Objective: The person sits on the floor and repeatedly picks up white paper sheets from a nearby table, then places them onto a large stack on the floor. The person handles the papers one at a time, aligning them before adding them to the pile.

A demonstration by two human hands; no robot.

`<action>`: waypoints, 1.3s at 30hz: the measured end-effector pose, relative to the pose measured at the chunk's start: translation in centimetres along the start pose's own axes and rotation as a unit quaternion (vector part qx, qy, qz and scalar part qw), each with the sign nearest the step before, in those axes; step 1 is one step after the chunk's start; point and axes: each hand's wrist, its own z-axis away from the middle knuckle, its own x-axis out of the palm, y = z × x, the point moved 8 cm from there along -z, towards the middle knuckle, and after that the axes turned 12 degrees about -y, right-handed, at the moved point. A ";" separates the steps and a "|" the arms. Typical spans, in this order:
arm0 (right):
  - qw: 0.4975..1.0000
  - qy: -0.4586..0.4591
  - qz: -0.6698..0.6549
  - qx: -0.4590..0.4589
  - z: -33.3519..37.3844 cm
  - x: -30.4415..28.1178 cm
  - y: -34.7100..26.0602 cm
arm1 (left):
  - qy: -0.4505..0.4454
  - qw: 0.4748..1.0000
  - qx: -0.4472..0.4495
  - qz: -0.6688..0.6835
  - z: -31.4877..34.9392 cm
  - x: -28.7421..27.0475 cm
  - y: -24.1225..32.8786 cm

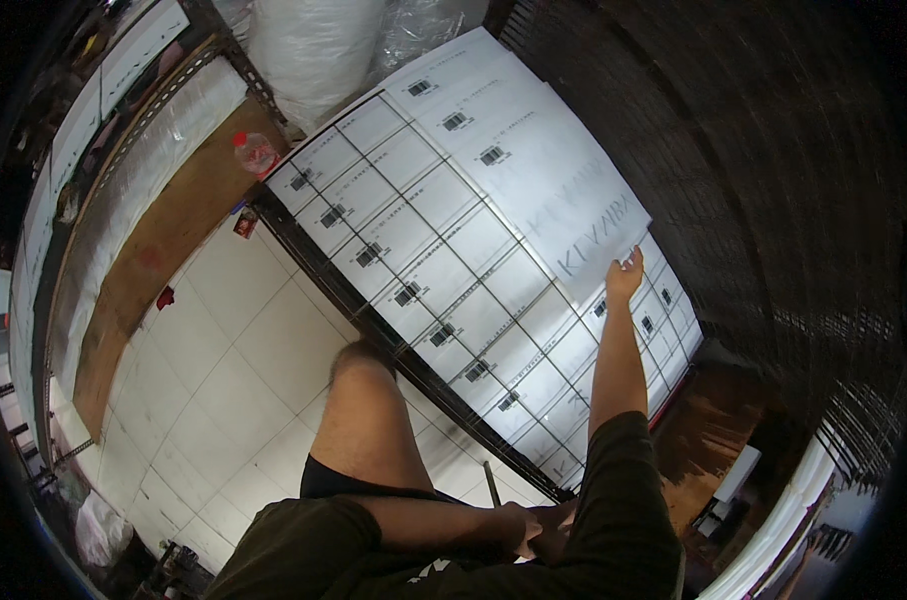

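Observation:
A wide white surface point(453, 240) slants across the middle, divided by dark lines into rectangles with small dark printed blocks. Over its far right part lies a large white sheet point(533, 170), printed with similar blocks and large faint letters. My right hand point(625, 274) reaches out to the sheet's near corner, fingers pinched on the edge. Close to my body, my left hand point(516, 530) is closed, partly hidden against my right arm. From it sticks up a thin dark stick point(491, 483), its lower end out of sight.
A dark mesh-like wall point(733, 170) rises on the right. Wrapped white rolls point(318, 60) stand behind the surface. At left, a plastic bottle with a red cap point(256, 152) is on a brown board point(163, 230). My bent knee point(363, 375) is close to the surface's dark edge, above white floor tiles.

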 end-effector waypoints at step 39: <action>0.911 0.379 -0.091 -0.136 47.8 -72.7 -15.4 | 0.265 0.946 -0.147 -0.118 2.0 -0.6 -5.6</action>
